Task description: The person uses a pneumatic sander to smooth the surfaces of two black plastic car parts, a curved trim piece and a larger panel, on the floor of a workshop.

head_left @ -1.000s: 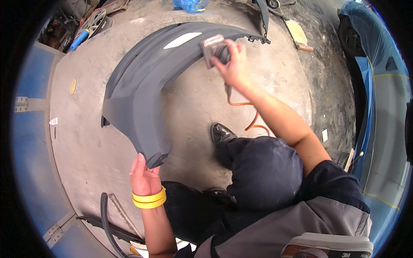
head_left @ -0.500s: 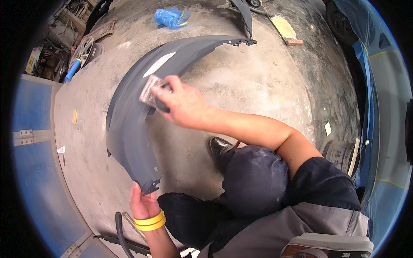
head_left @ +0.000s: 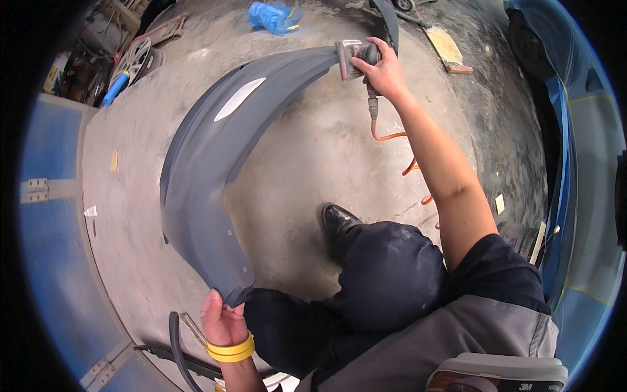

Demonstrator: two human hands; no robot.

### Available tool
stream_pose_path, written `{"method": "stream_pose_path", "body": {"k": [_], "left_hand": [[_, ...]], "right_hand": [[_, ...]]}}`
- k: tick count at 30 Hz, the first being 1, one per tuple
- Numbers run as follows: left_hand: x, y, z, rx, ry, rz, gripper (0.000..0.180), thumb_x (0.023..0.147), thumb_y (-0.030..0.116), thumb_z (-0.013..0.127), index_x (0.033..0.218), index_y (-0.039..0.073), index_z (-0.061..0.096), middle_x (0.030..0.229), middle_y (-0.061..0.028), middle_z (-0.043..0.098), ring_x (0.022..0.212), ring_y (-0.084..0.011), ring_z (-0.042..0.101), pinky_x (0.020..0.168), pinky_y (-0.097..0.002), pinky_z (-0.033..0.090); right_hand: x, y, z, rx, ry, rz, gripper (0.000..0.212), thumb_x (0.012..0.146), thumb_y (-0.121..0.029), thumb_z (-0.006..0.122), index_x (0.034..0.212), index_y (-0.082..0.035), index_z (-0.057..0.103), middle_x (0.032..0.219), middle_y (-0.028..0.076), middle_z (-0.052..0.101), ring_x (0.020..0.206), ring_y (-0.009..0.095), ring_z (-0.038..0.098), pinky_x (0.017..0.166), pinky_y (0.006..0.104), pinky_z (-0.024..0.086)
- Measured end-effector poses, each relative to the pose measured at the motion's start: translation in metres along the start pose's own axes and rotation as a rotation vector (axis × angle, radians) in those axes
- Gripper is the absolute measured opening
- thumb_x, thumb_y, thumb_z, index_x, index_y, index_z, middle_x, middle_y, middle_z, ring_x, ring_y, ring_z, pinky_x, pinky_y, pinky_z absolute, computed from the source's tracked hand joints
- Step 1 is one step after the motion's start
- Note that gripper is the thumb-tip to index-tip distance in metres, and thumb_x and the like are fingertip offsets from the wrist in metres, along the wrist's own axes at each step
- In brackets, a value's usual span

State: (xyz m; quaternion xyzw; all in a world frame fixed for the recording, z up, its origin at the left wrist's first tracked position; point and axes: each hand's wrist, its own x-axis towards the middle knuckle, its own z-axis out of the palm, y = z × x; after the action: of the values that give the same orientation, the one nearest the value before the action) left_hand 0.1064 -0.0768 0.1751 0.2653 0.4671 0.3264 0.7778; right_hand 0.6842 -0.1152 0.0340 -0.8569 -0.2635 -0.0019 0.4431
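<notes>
A curved dark grey car fender (head_left: 202, 163) arcs from close by my left hand up to the far middle, with a white patch (head_left: 240, 99) on its upper part. My left hand (head_left: 223, 319), a yellow band at its wrist, grips the fender's near end between thumb and fingers. With my arm stretched out, my right hand (head_left: 386, 73) is closed around an air sander (head_left: 351, 60) with a square pad. The sander is at the fender's far right end and hides its tip; whether the pad touches cannot be seen. An orange coiled hose (head_left: 386, 137) hangs from the sander.
My black shoe (head_left: 339, 219) stands inside the fender's curve. Crumpled blue plastic (head_left: 271, 18) and a yellowish board (head_left: 444, 47) lie on the far floor. Blue metal panels (head_left: 49, 150) line the left. A vehicle under blue film (head_left: 591, 196) and a bucket (head_left: 517, 240) stand right.
My right hand has carried the sander from the fender's middle, below the white patch, away and rightward to its far end. The hose has come into sight. My left hand keeps its grip.
</notes>
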Motion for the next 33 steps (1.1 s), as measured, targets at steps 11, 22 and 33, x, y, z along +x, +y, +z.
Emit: {"method": "stream_pose_path", "body": {"k": [11,22,33], "left_hand": [[0.021,-0.038,0.004,-0.022,-0.008,0.001,0.026,0.102,0.016,0.061,0.121,-0.001,0.064,0.117,-0.0156,0.072,0.105,-0.0276,0.072,0.093,-0.0438,0.06],[0.029,-0.036,-0.009,-0.065,0.056,0.04,0.023,0.102,0.014,0.063,0.115,-0.004,0.065,0.11,-0.0155,0.074,0.097,-0.0271,0.074,0.091,-0.0406,0.06],[0.026,-0.045,-0.019,-0.004,0.112,0.055,0.022,0.103,0.019,0.061,0.114,0.0,0.065,0.112,-0.0132,0.073,0.1,-0.0254,0.073,0.092,-0.039,0.06]], "right_hand": [[-0.155,-0.195,0.054,0.062,-0.402,-0.654,0.065,0.081,-0.032,0.084,0.139,-0.02,0.057,0.125,0.015,0.057,0.091,0.036,0.069,0.083,0.0428,0.059],[-0.21,-0.207,0.004,0.38,-1.226,-0.796,0.064,0.081,-0.027,0.085,0.138,-0.022,0.057,0.123,0.01,0.055,0.075,0.026,0.068,0.071,0.0385,0.058],[-0.194,-0.197,0.075,0.461,-0.786,-0.928,0.063,0.078,-0.025,0.087,0.134,-0.017,0.059,0.126,0.015,0.057,0.105,0.034,0.065,0.085,0.0423,0.058]]}}
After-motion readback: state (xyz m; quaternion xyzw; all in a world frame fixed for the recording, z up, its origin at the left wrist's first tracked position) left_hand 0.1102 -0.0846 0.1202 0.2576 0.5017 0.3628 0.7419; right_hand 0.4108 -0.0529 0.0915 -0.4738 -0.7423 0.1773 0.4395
